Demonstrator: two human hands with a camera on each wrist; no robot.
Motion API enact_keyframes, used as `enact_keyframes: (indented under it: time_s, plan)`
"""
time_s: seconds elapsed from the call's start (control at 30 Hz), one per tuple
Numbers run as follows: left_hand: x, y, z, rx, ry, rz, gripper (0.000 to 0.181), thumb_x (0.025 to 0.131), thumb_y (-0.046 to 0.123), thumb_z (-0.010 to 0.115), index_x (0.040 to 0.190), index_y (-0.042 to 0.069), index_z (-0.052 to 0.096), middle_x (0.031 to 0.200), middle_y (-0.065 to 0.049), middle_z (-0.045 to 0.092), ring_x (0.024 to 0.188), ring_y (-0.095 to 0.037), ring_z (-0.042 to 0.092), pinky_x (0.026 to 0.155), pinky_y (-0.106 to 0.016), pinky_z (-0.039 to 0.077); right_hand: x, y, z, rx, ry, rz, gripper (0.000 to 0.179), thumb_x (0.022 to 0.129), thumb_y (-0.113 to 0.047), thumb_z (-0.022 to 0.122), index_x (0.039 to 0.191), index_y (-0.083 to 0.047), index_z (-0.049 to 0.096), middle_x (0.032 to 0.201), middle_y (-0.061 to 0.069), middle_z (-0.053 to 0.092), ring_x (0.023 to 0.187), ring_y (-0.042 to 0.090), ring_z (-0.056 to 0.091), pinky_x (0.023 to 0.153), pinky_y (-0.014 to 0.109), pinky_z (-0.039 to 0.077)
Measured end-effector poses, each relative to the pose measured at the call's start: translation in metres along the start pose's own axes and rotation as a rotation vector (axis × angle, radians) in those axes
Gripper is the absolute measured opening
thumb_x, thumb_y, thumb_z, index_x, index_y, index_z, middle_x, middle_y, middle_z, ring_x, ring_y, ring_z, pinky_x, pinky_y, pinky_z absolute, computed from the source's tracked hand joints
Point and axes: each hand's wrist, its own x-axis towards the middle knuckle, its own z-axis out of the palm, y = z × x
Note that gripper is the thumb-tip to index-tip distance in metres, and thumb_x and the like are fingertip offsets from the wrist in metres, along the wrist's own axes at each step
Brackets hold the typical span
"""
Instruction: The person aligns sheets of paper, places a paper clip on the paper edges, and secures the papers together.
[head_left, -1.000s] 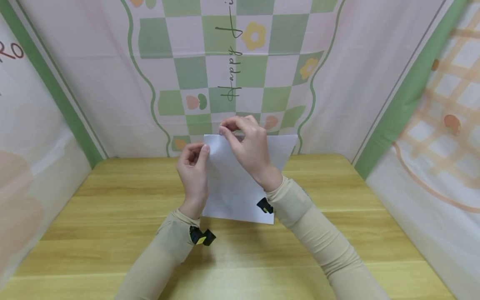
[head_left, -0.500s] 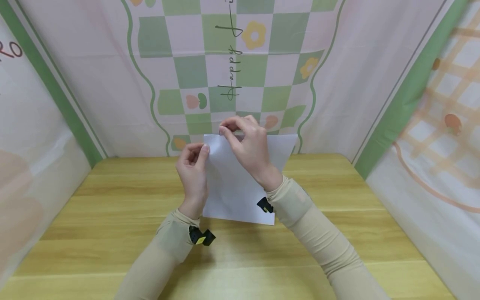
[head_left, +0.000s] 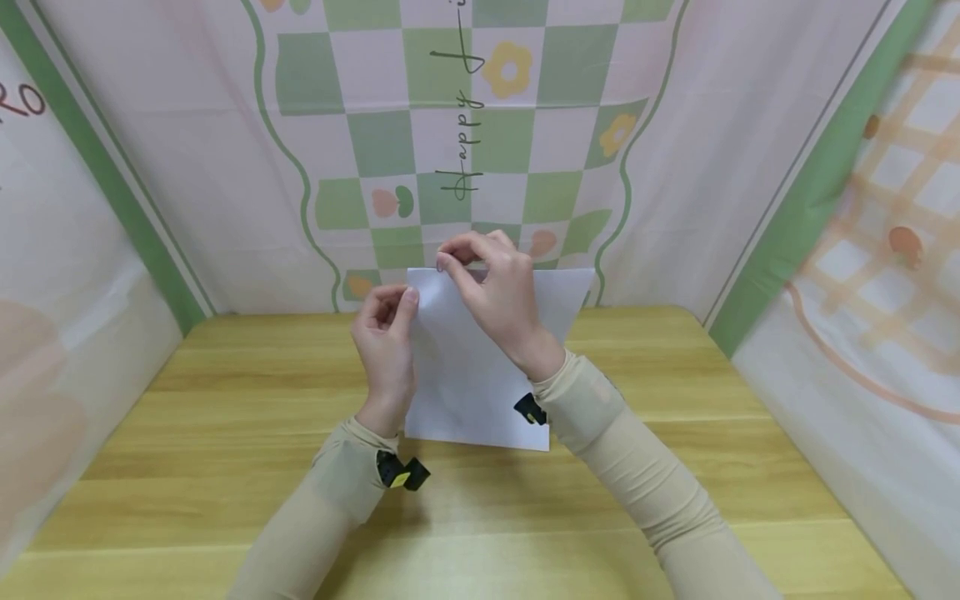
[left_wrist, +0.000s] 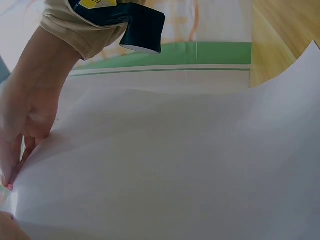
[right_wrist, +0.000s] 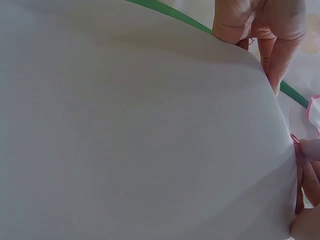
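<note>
Both hands hold up a white sheet of paper (head_left: 465, 367) above the wooden table. In the head view my left hand (head_left: 386, 350) pinches its left edge near the upper left corner, thumb on the near face. My right hand (head_left: 498, 287) reaches over the sheet, thumb and forefinger pinched together at the top edge near that same corner. A small red paper clip (right_wrist: 295, 138) shows at the paper's edge between the right fingertips in the right wrist view; most of it is hidden. The paper fills most of both wrist views and curves at its edges.
The wooden table (head_left: 225, 467) spans the space below the arms. Behind it hangs a cloth (head_left: 375, 142) with a green and white checked print. Printed side cloths (head_left: 832, 333) stand close to the table's left and right edges. A black camera (head_left: 405, 472) sits on the left wrist.
Both hands stay almost where they were. The right fingertips have shifted very slightly left along the top edge, and the paper's lower edge has moved slightly down.
</note>
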Motion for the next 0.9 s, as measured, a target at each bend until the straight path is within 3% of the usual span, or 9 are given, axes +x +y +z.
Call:
enact_keyframes:
  time_s: [0.23, 0.57, 0.67, 0.9]
  plan:
    - [-0.0003, 0.0012, -0.0005, 0.013, -0.008, -0.005, 0.007, 0.087, 0.005, 0.067, 0.086, 0.013, 0.066, 0.09, -0.009, 0.061, 0.079, -0.013, 0.055, 0.071, -0.02, 0.046, -0.0005, 0.0007, -0.0005, 0.002, -0.005, -0.008, 0.012, 0.087, -0.019, 0.07, 0.09, -0.008, 0.071, 0.08, 0.001, 0.072, 0.079, 0.012, 0.06, 0.073, 0.03, 0.045]
    - [-0.0012, 0.0005, -0.0019, 0.024, -0.025, -0.007, 0.004, 0.087, 0.006, 0.066, 0.088, 0.01, 0.065, 0.09, -0.009, 0.06, 0.079, -0.013, 0.054, 0.071, -0.02, 0.045, -0.0027, 0.0037, 0.0005, -0.004, -0.006, -0.021, 0.011, 0.087, -0.019, 0.07, 0.09, -0.008, 0.072, 0.081, 0.001, 0.072, 0.08, 0.013, 0.058, 0.073, 0.028, 0.042]
    - [-0.0017, 0.001, -0.0021, 0.036, -0.027, -0.009, 0.003, 0.088, 0.008, 0.066, 0.09, 0.007, 0.065, 0.092, -0.011, 0.06, 0.079, -0.014, 0.054, 0.071, -0.02, 0.045, -0.0033, 0.0047, 0.0007, -0.007, -0.002, -0.028, 0.011, 0.087, -0.019, 0.07, 0.09, -0.008, 0.072, 0.082, 0.001, 0.072, 0.081, 0.013, 0.057, 0.073, 0.029, 0.043]
    - [-0.0024, 0.0014, -0.0023, 0.052, -0.031, -0.015, 0.02, 0.088, 0.011, 0.066, 0.098, -0.005, 0.062, 0.092, -0.006, 0.06, 0.08, -0.014, 0.053, 0.071, -0.02, 0.045, -0.0041, 0.0057, 0.0005, -0.002, 0.013, -0.049, 0.011, 0.086, -0.018, 0.071, 0.09, -0.009, 0.073, 0.083, 0.001, 0.073, 0.081, 0.014, 0.055, 0.072, 0.031, 0.042]
